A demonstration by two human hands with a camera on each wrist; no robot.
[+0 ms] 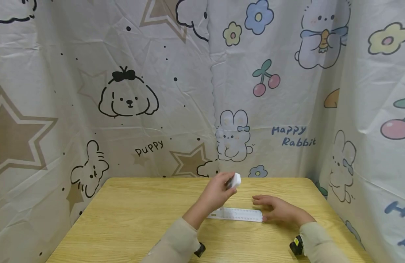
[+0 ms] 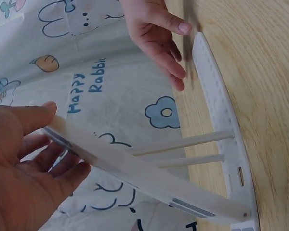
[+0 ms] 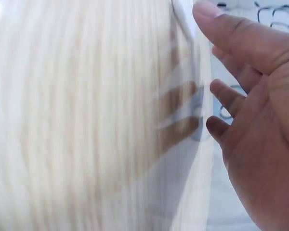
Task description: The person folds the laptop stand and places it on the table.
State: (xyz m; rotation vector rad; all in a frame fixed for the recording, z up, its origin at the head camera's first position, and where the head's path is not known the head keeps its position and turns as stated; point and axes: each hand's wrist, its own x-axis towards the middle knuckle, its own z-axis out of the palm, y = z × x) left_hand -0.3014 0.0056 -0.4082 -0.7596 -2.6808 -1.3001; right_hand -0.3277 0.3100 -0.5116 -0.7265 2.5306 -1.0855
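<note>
A white folding device stands on the table. Its flat, ruler-marked base (image 1: 238, 214) lies lengthwise, while its upper bar (image 2: 111, 156) slants up from a hinge at one end. Two thin white rods (image 2: 188, 142) span the gap between bar and base. My left hand (image 1: 215, 190) pinches the raised end of the bar between thumb and fingers. Beside the base's free end is my right hand (image 1: 282, 210), fingers loosely extended and holding nothing. Whether its thumb (image 3: 209, 9) touches the base end, I cannot tell.
The wood-grain table (image 1: 133, 215) carries the device. Behind it and along both sides hangs a printed curtain (image 1: 186, 91) with cartoon puppies, rabbits and flowers. A black wrist camera (image 1: 297, 245) sits at the right cuff.
</note>
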